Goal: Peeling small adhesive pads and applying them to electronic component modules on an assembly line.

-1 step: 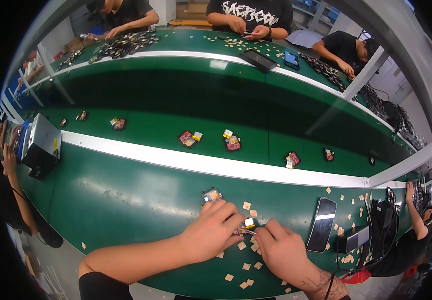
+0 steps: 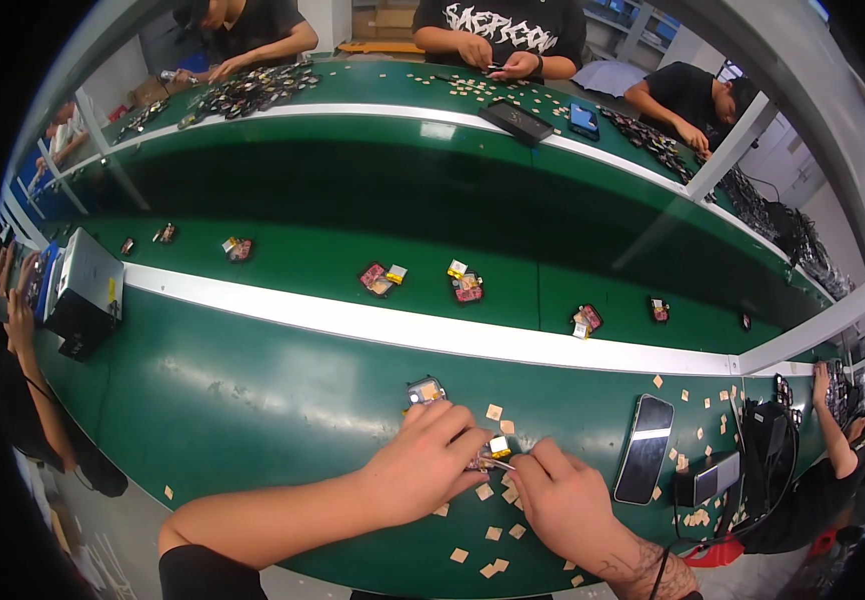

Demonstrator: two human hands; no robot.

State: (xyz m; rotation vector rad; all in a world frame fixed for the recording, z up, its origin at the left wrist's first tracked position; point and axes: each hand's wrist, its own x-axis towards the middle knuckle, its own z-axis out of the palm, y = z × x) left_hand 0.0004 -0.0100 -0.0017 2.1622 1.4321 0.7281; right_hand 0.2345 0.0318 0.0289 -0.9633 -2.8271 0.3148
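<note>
My left hand (image 2: 431, 455) is closed around a small electronic assembly, mostly covered by the fingers. A silver-and-yellow battery (image 2: 499, 446) sticks out beside its fingertips. From the right, my right hand (image 2: 565, 500) pinches a thin metal tool that looks like tweezers (image 2: 498, 464), its tip touching the assembly. Just beyond my left knuckles lies another open device housing (image 2: 425, 389) with a round white part, partly hidden by the hand. Small tan square pads (image 2: 493, 533) are scattered on the green table around and below both hands.
A smartphone (image 2: 645, 449) lies right of my hands, near a grey box-shaped device (image 2: 708, 480) with black cables. Past the white rail (image 2: 353, 320), several opened devices (image 2: 467, 288) sit on a green belt. A metal-cased box (image 2: 88, 290) stands left. Co-workers sit opposite and at both sides.
</note>
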